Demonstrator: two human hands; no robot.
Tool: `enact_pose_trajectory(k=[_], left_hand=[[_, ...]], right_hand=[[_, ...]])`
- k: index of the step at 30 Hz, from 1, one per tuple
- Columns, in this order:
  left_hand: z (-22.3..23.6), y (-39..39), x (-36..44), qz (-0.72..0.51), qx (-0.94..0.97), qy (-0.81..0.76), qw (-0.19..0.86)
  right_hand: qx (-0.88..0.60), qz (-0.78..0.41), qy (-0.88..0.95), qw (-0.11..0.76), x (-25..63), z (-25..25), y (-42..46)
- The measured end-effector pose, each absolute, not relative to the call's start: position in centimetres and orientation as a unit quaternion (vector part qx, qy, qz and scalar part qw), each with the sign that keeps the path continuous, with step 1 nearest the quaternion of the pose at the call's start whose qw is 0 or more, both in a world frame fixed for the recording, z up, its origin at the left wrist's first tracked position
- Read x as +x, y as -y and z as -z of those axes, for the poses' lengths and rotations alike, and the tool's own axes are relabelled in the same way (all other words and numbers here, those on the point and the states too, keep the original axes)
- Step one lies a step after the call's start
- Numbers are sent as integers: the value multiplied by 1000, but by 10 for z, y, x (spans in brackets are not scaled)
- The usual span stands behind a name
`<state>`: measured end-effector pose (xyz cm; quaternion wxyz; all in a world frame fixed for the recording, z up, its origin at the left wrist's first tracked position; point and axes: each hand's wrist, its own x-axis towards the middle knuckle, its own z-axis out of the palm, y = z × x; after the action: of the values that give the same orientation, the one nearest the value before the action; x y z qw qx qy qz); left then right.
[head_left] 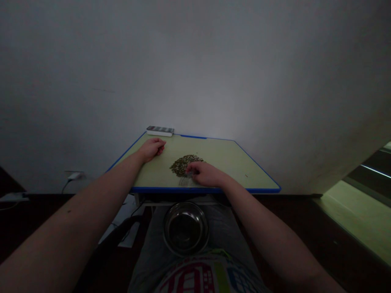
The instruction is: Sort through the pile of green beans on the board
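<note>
A loose heap of small brown-green pieces (179,165), like seeds or dried leaf bits, lies on the pale yellow tabletop (222,156). At the heap's near right side is my right hand (205,174), its thumb and fingers drawn together. What is between those fingertips, if anything, is too small to make out. Beside them, a faint clear or greyish patch (187,182) shows near the table edge. My left hand (152,149) rests on the left part of the table, fingers curled closed, with nothing seen in them. A shiny metal bowl (205,240) sits on my lap.
A white, flat box-like object with a dark striped top (160,131) stands at the table's far left corner against the wall (195,73). Blue edging (250,190) runs round the table. A plug with a cable (74,176) is in the wall at left.
</note>
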<state>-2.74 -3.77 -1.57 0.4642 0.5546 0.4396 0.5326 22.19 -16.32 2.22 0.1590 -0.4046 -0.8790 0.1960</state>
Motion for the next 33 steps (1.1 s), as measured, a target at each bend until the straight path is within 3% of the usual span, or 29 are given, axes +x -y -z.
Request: enact_pose_trajectory(k=[8, 16, 22, 27, 33], left_hand=[[14, 40, -26, -533, 558, -439, 460], [13, 41, -26, -530, 565, -432, 461], [13, 42, -26, -524, 568, -442, 456], [13, 42, -26, -527, 564, -439, 459], [12, 43, -25, -531, 564, -435, 460]], right_hand=[[-399, -205, 877, 172, 237, -23, 174], [-457, -303, 738, 394, 308, -22, 178], [-559, -198, 669, 448, 343, -2, 187], [-528, -66, 722, 444, 333, 16, 210], [-548, -57, 740, 386, 328, 15, 214]])
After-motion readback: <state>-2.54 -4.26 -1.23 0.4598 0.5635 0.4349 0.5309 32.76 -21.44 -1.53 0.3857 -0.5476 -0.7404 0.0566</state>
